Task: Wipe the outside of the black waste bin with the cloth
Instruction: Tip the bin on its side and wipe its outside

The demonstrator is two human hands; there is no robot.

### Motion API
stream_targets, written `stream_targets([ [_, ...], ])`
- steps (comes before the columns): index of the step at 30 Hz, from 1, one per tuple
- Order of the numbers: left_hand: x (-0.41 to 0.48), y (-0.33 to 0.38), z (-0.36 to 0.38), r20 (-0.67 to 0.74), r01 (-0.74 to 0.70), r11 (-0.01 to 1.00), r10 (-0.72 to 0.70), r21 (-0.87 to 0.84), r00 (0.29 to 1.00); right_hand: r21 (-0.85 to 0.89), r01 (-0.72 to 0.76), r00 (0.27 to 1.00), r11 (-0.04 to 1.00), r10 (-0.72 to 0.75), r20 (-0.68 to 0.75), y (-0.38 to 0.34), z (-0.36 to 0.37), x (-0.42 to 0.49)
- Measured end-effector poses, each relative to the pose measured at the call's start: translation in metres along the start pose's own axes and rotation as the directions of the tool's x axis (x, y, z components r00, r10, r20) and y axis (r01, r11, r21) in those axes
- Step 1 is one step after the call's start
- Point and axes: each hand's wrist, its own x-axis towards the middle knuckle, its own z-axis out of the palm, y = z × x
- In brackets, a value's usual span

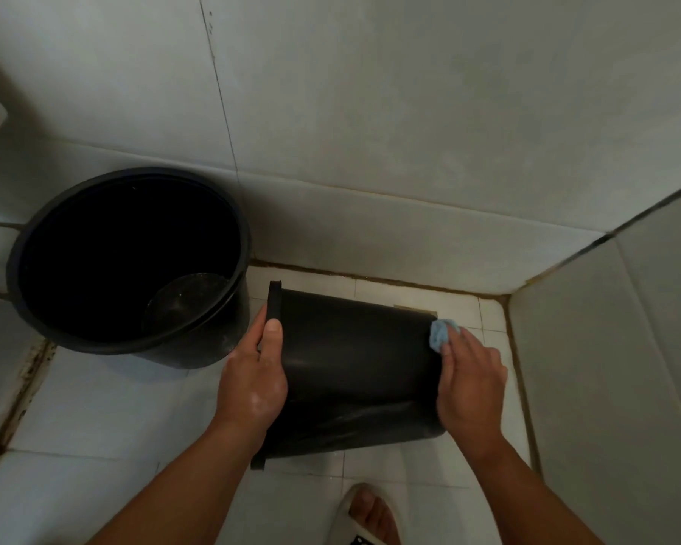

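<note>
- Your right hand covers most of the small light blue cloth; only a bunched end shows past your fingers.
- That hand hides the base of the black plastic waste bin, which lies on its side.
- Your left hand hides part of its rim.
- The inside of the big round black bucket is mostly too dark to read.
- The bottom edge cuts off your foot in its pale sandal.

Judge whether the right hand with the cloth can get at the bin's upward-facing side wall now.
Probably yes. The waste bin lies on its side, its upper wall bare between the hands; the left hand grips only the rim end, the right hand holds the cloth at the base edge.
</note>
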Motion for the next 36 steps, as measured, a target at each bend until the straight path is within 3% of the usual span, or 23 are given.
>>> stream_targets([
  [5, -0.024, -0.010, -0.002, 0.027, -0.114, 0.993, 0.113, 0.032, 0.993, 0.169, -0.095, 0.991, 0.981, 0.110, -0.080, -0.008, 0.004, 0.004],
  [12, -0.027, -0.021, -0.003, 0.066, -0.101, 0.995, 0.102, -0.008, 0.993, -0.009, -0.119, 0.991, 0.993, 0.119, -0.054, -0.022, 0.011, 0.016],
  [16, -0.023, -0.022, -0.003, 0.061, -0.086, 0.996, 0.086, -0.002, 0.994, -0.060, 0.081, 0.996, 0.995, -0.080, 0.032, -0.063, 0.009, 0.012],
  [20, -0.018, -0.022, -0.005, 0.057, -0.083, 0.996, 0.081, 0.035, 0.995, -0.012, 0.316, 0.940, 0.949, -0.312, 0.137, -0.117, 0.017, 0.003],
  [24, -0.010, -0.016, -0.007, 0.067, -0.066, 0.997, 0.064, 0.026, 0.996, 0.123, 0.589, 0.789, 0.799, -0.601, 0.126, -0.132, 0.016, -0.039],
  [27, -0.009, -0.015, -0.008, 0.080, -0.037, 0.999, 0.037, -0.011, 0.996, 0.070, 0.727, 0.672, 0.683, -0.729, 0.129, -0.105, 0.016, -0.036],
  [29, -0.010, -0.015, -0.006, 0.070, 0.000, 0.999, 0.004, -0.052, 0.998, -0.019, 0.665, 0.736, 0.747, -0.651, 0.185, -0.091, 0.017, -0.018],
  [31, -0.011, -0.014, -0.001, 0.045, 0.023, 0.998, -0.021, -0.055, 0.999, -0.052, 0.442, 0.888, 0.896, -0.429, 0.166, -0.088, 0.014, 0.005],
  [33, -0.010, -0.012, 0.002, 0.020, 0.034, 0.998, -0.033, -0.055, 0.999, -0.025, 0.189, 0.973, 0.982, -0.183, 0.143, -0.098, 0.015, 0.014],
  [34, -0.009, -0.012, 0.003, 0.019, 0.042, 0.997, -0.040, -0.071, 0.999, -0.025, 0.159, 0.979, 0.987, -0.154, 0.134, -0.107, 0.015, 0.010],
  [36, -0.007, -0.011, 0.001, 0.024, 0.047, 0.995, -0.045, -0.089, 0.999, 0.014, 0.291, 0.947, 0.957, -0.290, 0.141, -0.130, 0.014, -0.013],
])
